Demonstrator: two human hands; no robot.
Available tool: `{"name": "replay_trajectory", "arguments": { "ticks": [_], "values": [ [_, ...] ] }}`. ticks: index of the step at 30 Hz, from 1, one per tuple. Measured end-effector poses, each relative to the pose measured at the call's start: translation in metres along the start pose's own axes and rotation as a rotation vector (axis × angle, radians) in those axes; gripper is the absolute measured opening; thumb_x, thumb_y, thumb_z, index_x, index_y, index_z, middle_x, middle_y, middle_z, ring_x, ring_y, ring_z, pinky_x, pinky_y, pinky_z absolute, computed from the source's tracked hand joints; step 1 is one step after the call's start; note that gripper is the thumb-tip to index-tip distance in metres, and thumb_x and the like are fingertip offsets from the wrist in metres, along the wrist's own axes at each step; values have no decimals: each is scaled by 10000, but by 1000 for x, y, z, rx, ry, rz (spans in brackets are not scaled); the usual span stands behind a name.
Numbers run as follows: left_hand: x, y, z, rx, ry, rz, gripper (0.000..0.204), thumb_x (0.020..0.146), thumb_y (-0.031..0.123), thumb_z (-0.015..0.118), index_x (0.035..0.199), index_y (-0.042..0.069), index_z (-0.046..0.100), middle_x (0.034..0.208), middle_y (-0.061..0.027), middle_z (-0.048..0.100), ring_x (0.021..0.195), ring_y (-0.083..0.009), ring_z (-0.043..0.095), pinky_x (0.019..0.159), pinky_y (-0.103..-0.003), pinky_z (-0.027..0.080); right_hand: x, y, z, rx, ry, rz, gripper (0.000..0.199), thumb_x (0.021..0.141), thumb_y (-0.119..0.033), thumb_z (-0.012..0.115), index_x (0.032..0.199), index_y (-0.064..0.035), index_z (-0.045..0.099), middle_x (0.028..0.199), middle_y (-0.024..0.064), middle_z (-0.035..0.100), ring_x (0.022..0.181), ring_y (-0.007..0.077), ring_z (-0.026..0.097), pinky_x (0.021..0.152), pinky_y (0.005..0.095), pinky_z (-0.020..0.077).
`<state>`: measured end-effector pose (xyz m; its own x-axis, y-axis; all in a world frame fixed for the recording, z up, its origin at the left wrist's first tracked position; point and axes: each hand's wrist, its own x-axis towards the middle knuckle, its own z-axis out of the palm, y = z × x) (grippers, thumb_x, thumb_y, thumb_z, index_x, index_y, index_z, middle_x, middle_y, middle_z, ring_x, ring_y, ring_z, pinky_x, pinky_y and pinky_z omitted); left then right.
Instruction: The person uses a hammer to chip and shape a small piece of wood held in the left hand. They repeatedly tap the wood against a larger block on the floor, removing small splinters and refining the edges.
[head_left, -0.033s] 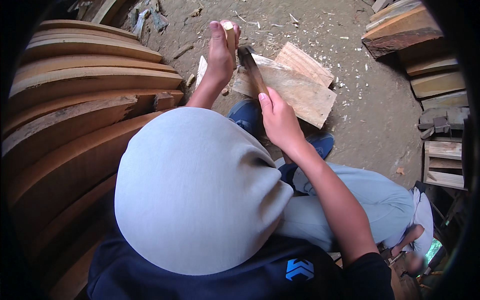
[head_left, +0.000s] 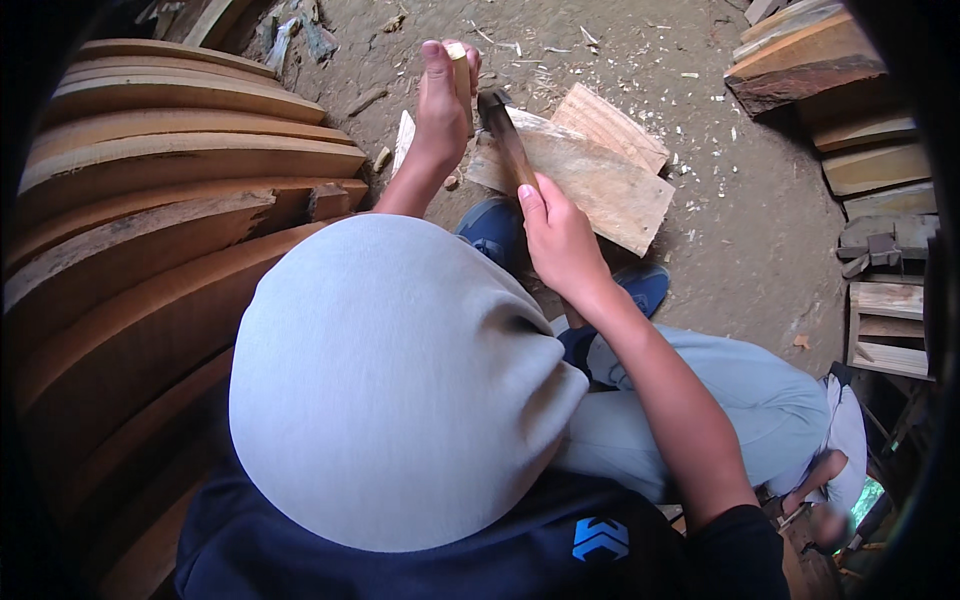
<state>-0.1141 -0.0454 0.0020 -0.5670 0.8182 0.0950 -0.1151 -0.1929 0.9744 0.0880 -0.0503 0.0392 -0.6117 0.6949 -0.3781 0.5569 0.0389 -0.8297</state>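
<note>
My left hand point(head_left: 440, 105) is closed around a short pale wood piece point(head_left: 460, 75), held on end with its cut top showing. My right hand point(head_left: 555, 232) grips the wooden handle of a tool with a dark metal head point(head_left: 514, 150); whether it is a hammer or a hatchet I cannot tell. The head is close beside the wood piece, on its right. Beneath and to the right of the tool, a flat pale board point(head_left: 610, 195) lies on the ground, overlapping another reddish board point(head_left: 610, 125).
Curved rows of stacked planks point(head_left: 190, 165) rise on the left. More timber point(head_left: 810, 55) is piled at the far right. Wood chips point(head_left: 690, 75) litter the dirt floor point(head_left: 750, 210). My blue shoes point(head_left: 490, 230) are near the boards. Another person point(head_left: 845, 440) bends at the lower right.
</note>
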Motion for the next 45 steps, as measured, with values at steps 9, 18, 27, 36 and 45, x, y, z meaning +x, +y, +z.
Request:
{"name": "replay_trajectory", "arguments": {
  "ticks": [9,18,27,36,45],
  "values": [
    [-1,11,3,-87,58,-27,407,1081,481,376,987,98,477,930,-16,409,898,-145,382,884,-290,316,-7,-9,8,241,-48,200,394,1094,-337,435,1272,-15,575,887,239,677,806,403,662,763,441,504],
    [1,10,0,68,9,131,295,1100,365,373,1059,95,485,1011,-16,428,972,-145,386,960,-278,286,-11,4,20,168,39,71,395,1093,-314,434,1321,-18,562,907,289,677,911,489,663,752,493,504],
    [-1,3,1,-20,87,70,277,1109,356,394,1111,92,479,1129,-30,483,1129,-140,412,1108,-290,218,-19,-24,14,195,240,-81,408,1088,-272,458,1334,44,538,850,315,660,846,505,666,690,510,503],
    [2,-10,-13,-232,87,28,245,1102,327,414,1141,96,484,1172,-33,506,1174,-141,435,1130,-308,225,-21,-17,17,85,135,-7,481,1097,-302,394,1417,46,484,934,371,665,929,546,648,774,573,511],
    [6,-12,-4,-11,97,71,238,1097,305,419,1174,99,510,1194,-28,507,1204,-135,443,1121,-294,239,-17,-3,22,57,144,-19,472,1099,-304,399,1383,61,488,894,350,666,900,539,652,749,568,504]
  ]
}}
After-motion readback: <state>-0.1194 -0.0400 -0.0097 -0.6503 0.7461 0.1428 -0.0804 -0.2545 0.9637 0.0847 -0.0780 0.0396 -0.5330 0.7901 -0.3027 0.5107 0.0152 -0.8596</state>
